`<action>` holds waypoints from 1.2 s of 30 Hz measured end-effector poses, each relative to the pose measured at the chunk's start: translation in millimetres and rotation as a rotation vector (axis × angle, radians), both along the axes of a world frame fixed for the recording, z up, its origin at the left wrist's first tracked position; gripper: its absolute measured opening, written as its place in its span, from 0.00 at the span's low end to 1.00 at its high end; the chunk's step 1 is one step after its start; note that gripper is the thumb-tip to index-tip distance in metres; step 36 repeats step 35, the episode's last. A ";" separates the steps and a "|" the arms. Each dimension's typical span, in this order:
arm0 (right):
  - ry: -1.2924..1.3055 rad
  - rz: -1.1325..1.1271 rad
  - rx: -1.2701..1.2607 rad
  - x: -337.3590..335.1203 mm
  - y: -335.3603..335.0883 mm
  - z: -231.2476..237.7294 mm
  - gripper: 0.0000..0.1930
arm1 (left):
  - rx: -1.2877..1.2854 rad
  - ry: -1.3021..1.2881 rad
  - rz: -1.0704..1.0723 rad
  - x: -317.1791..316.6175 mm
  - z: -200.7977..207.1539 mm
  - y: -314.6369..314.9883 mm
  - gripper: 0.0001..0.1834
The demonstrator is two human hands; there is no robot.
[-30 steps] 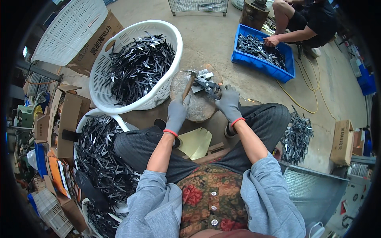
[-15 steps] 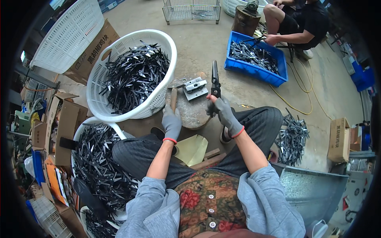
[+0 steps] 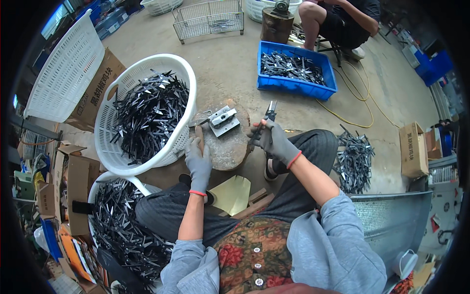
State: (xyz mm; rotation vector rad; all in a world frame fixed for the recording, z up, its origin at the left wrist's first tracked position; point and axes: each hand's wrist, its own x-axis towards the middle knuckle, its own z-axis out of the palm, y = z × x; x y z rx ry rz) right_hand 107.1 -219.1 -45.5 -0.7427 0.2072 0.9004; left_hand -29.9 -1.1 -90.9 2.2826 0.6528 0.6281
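My left hand (image 3: 198, 161), in a grey glove with a red cuff, is closed around the wooden handle of a hammer (image 3: 199, 133) at the left edge of a round stump (image 3: 230, 156). The hammer's head is a dark strip by the metal block (image 3: 223, 121) fixed on the stump. My right hand (image 3: 275, 142), gloved alike, grips a pair of black scissors (image 3: 271, 111), blades pointing up and away, just right of the stump. The fingers hide the scissors' lower part.
A white basket (image 3: 192, 83) heaped with black blade pieces stands left, another full one (image 3: 142, 183) nearer. Ahead right is a blue crate (image 3: 296, 93) of similar pieces; a pile (image 3: 355, 161) lies on the floor. A person (image 3: 350, 22) sits beyond. A yellow cable (image 3: 360, 125) crosses the floor.
The view has shifted, so the scene sits lower and further left. The scissors in my right hand have turned and show shorter. The other person's hands have risen away from the blue crate.
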 end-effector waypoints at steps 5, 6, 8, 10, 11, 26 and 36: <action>0.313 0.008 0.006 90.6 -1.4 6.6 0.13 | -0.022 -0.103 -0.035 -1.5 11.5 4.2 0.16; 0.298 -0.036 -0.032 119.4 -2.0 16.7 0.13 | -0.023 -0.106 -0.032 0.0 13.8 3.7 0.16; 0.000 -0.214 0.005 173.5 -10.6 30.5 0.25 | -0.029 -0.118 -0.086 4.3 17.5 0.0 0.15; 0.046 -0.262 -0.024 196.8 -18.7 46.4 0.36 | 0.004 -0.134 -0.102 7.4 20.8 -3.1 0.14; 0.079 -0.230 -0.117 195.7 -10.7 51.7 0.39 | 0.041 -0.148 -0.120 6.6 23.2 -1.5 0.13; -0.254 0.373 0.229 58.5 108.4 98.3 0.21 | -0.115 -0.135 -0.103 -21.3 121.3 67.9 0.10; -0.599 0.348 0.091 48.7 120.1 122.2 0.26 | 0.026 0.665 0.047 -15.6 48.8 276.2 0.18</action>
